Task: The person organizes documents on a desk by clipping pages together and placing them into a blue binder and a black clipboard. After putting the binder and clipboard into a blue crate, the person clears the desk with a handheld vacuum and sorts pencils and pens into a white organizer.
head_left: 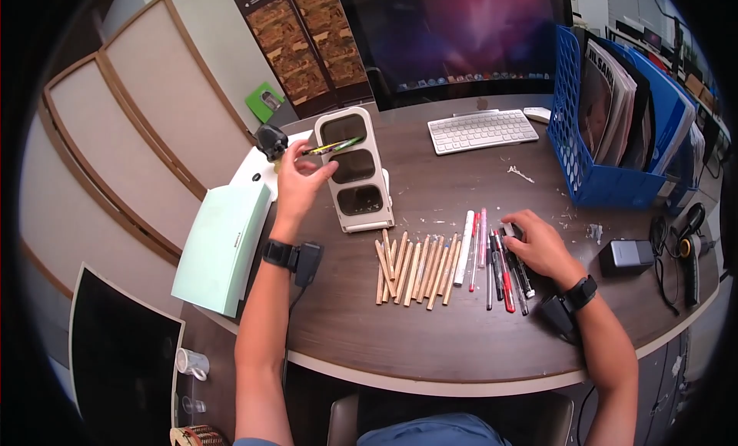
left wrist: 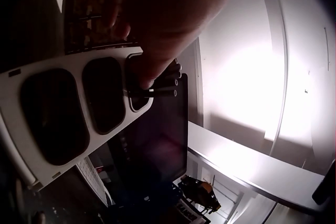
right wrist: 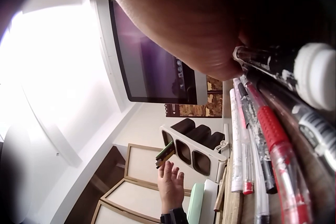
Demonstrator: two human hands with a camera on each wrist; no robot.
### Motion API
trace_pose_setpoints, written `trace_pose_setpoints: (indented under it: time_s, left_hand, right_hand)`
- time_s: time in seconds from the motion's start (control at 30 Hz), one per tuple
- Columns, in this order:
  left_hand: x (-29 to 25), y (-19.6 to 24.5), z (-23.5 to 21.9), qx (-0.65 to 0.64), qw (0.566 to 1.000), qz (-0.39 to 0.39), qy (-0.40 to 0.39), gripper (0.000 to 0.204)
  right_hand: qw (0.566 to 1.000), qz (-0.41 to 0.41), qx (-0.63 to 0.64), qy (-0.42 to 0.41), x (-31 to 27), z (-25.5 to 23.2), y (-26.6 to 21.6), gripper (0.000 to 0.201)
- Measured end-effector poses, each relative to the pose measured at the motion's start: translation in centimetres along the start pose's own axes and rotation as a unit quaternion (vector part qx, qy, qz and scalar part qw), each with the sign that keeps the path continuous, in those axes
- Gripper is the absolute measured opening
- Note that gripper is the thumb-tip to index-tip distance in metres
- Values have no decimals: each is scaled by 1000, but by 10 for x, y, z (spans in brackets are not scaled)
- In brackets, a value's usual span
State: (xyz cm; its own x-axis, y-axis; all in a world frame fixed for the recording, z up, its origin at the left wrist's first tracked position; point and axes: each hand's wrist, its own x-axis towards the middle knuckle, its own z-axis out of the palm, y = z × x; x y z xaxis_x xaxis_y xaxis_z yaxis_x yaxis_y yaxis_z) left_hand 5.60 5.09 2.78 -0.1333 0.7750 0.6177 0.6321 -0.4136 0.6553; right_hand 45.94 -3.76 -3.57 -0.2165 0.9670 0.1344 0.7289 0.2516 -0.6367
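Observation:
My left hand pinches a small bunch of pencils, green, yellow and dark, their far ends at the top compartment of a white three-compartment pen holder. In the left wrist view, dark rod ends show beside the thumb at the holder's end compartment. My right hand grips the far ends of black pens on the desk, partly hiding them. A red pen lies alongside in the right wrist view. Left of these are a white marker and a row of wooden pencils.
A keyboard and monitor stand behind. Blue file racks are at right, near a dark box and cable. A mint-green box lies left, with a black object behind it.

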Motion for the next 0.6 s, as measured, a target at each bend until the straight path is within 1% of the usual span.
trace_pose_setpoints:
  time_s: [0.03, 0.07, 0.13, 0.17, 0.2, 0.27, 0.3, 0.37, 0.4, 0.47, 0.5, 0.53, 0.6]
  left_hand:
    - [5, 2, 3, -108, 994, 11, -21, 52]
    - [8, 4, 6, -108, 994, 12, -20, 52]
    - [13, 13, 13, -210, 973, 3, -93, 55]
    - [16, 17, 15, -202, 973, -17, -109, 52]
    - [20, 19, 18, -203, 973, -16, -109, 52]
    - [27, 21, 21, -205, 969, -21, -139, 40]
    - [29, 20, 23, -205, 969, -20, -139, 40]
    - [33, 15, 26, -135, 973, 5, -186, 26]
    - [30, 19, 26, -135, 973, 3, -188, 26]
    - [21, 28, 24, -109, 982, 64, -143, 21]
    - [15, 37, 19, -88, 985, 73, -129, 23]
    - [7, 43, 15, -89, 985, 71, -132, 23]
    - [-12, 55, 6, -64, 980, 172, -74, 26]
  right_hand:
    - [1000, 4, 3, -3, 0, -1, -1, 34]
    - [1000, 9, 6, -7, 0, -1, -2, 34]
    - [1000, 4, 4, -5, 0, -1, 0, 35]
    - [1000, 1, 5, -5, 0, -1, 1, 35]
    - [1000, 2, 4, -4, 0, 0, 3, 35]
    - [1000, -1, 4, -4, 1, 0, 4, 34]
    - [1000, -1, 3, -3, 1, 0, 4, 34]
    - [1000, -12, -1, -3, 1, 0, 6, 33]
    - [1000, -10, -1, -4, 1, 0, 5, 33]
    - [1000, 2, 8, -13, 0, -2, 2, 33]
    - [1000, 5, 9, -13, 1, -2, 3, 33]
    - [1000, -1, 4, -11, 1, -1, 3, 33]
    - [1000, -3, 1, -10, 1, -1, 5, 33]
